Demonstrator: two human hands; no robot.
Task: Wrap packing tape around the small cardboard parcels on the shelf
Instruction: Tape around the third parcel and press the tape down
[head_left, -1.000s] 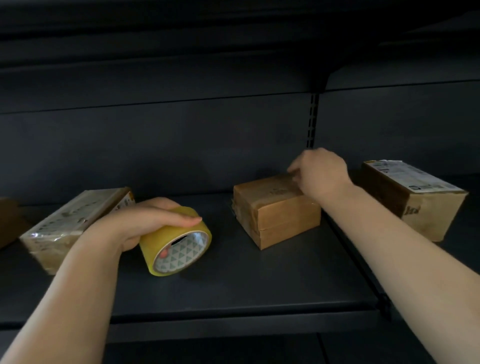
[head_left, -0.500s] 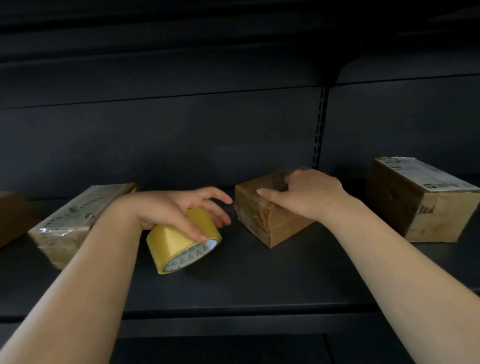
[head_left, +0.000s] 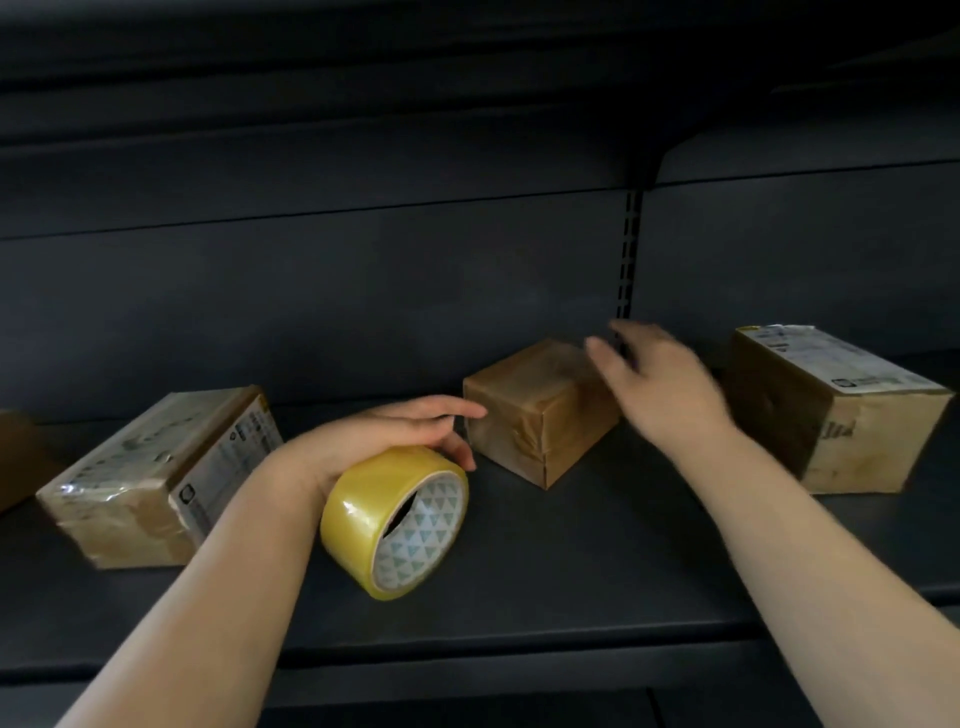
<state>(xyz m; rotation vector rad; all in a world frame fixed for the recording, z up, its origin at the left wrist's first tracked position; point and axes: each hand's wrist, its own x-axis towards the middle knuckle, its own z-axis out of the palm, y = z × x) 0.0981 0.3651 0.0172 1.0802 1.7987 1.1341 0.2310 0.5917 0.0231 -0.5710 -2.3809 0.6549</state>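
Observation:
A small brown cardboard parcel (head_left: 535, 415) stands on the dark shelf (head_left: 571, 571), turned with one corner toward me. My right hand (head_left: 660, 389) hovers over its right end, blurred, fingers spread and holding nothing. A yellow roll of packing tape (head_left: 389, 519) lies tilted on the shelf just left of the parcel. My left hand (head_left: 395, 431) rests on top of the roll with fingers stretched toward the parcel, the fingertips close to its left face.
A taped parcel with a label (head_left: 161, 478) lies at the left, and the edge of another box (head_left: 15, 457) shows at the far left. A larger labelled box (head_left: 831, 410) stands at the right. A slotted upright (head_left: 628, 254) runs up the back wall.
My right hand has lifted off the small parcel and moved back to the right. The parcel has turned. My left hand's fingers have straightened over the tape roll.

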